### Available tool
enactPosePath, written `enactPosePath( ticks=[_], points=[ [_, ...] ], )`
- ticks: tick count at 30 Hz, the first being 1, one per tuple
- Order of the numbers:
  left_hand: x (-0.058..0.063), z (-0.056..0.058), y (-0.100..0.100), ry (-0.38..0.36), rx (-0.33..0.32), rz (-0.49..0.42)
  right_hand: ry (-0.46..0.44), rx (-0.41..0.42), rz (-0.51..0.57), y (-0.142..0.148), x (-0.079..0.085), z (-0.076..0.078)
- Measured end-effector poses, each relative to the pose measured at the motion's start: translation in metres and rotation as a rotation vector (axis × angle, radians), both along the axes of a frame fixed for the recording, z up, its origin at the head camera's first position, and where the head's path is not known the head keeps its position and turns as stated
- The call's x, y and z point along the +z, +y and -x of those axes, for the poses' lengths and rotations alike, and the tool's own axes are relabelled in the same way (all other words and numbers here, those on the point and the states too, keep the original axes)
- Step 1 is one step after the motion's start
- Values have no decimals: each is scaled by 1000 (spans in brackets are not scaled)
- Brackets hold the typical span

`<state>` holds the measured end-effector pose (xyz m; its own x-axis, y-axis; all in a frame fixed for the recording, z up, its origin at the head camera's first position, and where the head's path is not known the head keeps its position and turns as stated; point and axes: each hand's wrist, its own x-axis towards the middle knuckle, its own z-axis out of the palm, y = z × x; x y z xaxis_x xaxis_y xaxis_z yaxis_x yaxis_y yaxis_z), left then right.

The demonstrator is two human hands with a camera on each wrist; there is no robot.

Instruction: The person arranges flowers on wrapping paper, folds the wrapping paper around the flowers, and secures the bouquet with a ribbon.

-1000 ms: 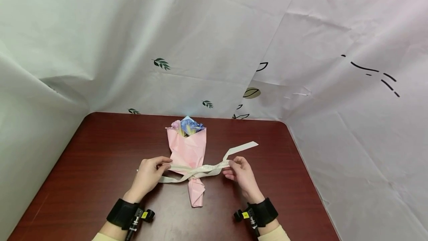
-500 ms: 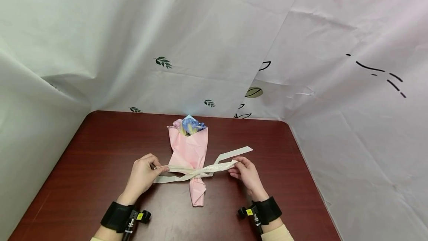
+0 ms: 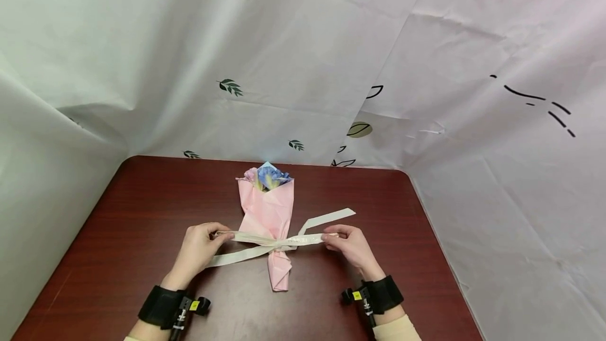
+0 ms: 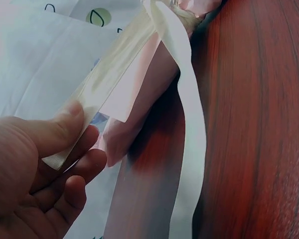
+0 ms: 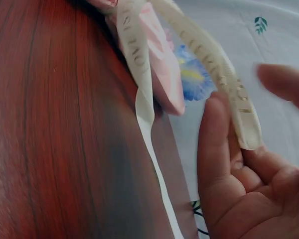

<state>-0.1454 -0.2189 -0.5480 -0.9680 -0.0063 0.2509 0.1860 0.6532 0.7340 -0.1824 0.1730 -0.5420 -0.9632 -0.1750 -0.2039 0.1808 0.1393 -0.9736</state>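
Observation:
A pink-wrapped bouquet (image 3: 267, 212) with blue and pink flowers (image 3: 272, 177) lies on the table. Around its narrow waist a cream ribbon (image 3: 305, 239) is tied in a bow with lettering on it. My left hand (image 3: 198, 249) pinches the left loop between thumb and fingers, plain in the left wrist view. At the other side, my right hand (image 3: 352, 249) is at the right loop (image 5: 224, 74); the loop's end lies against its fingers, while the thumb (image 5: 284, 82) stands off it. One ribbon tail (image 4: 189, 149) hangs below the left loop; another tail (image 3: 331, 217) points up to the right.
The dark red table (image 3: 156, 193) has rounded back corners. A pale printed cloth (image 3: 284, 67) hangs behind it and along both sides. Each wrist wears a black strap (image 3: 162, 307) with a small camera.
The hands have drawn apart, left hand moving left and right hand moving right, and the bow's loops have stretched straighter with a tighter knot. The right tail has dropped slightly leftward.

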Motion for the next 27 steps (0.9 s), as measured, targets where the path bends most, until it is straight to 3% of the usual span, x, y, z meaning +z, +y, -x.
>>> enactPosePath(
  ticks=[8,13,18,27],
  points=[
    [-3,-4,-8,-21,31,19,10,-155,40,-1,-5,2],
    [-6,-7,-10,-6,36,13,1,-182,57,0,-9,1],
    [-9,-9,-13,3,81,22,-2,-209,51,0,-14,3],
    [-18,-14,-26,-90,100,45,39,-306,14,2,-28,8]
  ],
)
